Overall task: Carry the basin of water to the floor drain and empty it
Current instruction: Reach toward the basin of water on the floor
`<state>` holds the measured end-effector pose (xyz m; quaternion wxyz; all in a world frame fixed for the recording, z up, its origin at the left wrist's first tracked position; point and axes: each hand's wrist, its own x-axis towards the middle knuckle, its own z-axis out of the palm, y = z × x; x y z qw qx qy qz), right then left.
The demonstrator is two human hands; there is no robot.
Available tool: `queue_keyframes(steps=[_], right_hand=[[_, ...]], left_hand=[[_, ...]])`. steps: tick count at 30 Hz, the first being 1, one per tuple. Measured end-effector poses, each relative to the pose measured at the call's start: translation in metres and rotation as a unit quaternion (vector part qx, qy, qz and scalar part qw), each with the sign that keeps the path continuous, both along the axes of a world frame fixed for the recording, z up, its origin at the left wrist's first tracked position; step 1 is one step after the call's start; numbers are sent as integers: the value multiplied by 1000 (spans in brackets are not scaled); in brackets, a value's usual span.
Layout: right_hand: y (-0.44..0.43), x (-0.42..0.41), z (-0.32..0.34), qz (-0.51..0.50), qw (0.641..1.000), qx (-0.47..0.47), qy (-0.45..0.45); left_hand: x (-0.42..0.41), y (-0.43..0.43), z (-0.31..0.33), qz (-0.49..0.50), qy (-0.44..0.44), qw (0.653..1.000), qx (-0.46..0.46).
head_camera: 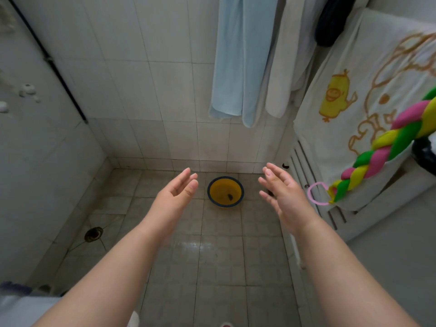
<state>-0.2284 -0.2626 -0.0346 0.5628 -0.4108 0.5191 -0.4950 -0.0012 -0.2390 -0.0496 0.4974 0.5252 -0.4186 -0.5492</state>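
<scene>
Tiled bathroom corner, grey floor tiles, white wall tiles, glare patch on the floor near centre. Basin, yellow inside with a dark rim, sits on the floor against the back wall, well ahead of the person. Something small and dark lies in it; water level hard to read, surface looks shallow. Drain is at lower left by the side wall, well apart from the basin, so the carry likely runs back and to the left.

Left hand and right hand are both stretched forward, palms facing each other, fingers spread wide and slightly curled, holding nothing. They frame the basin from either side in the view but touch nothing; the basin is clearly farther off. The pose reads as a two-handed reach for opposite rim edges, which makes sense for keeping water level.

Blue towel hangs on the back wall above the basin. Duck towel is draped at right over what looks like a radiator, with a braided cloth in pink, green and yellow dangling in front of it.

Task is at the start: basin not yet gripped or lifted. Main risk looks like slopping on the way to the drain.
</scene>
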Motion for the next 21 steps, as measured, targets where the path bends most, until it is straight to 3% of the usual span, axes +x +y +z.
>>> queue_keyframes(steps=[11,21], right_hand=[[-68,-27,-13,11,1000,18,10],[-135,-16,-34,4,999,36,11]], left_hand=[[-12,-63,-22,49,4,998,25],[-5,-141,-41,35,-2,998,53]])
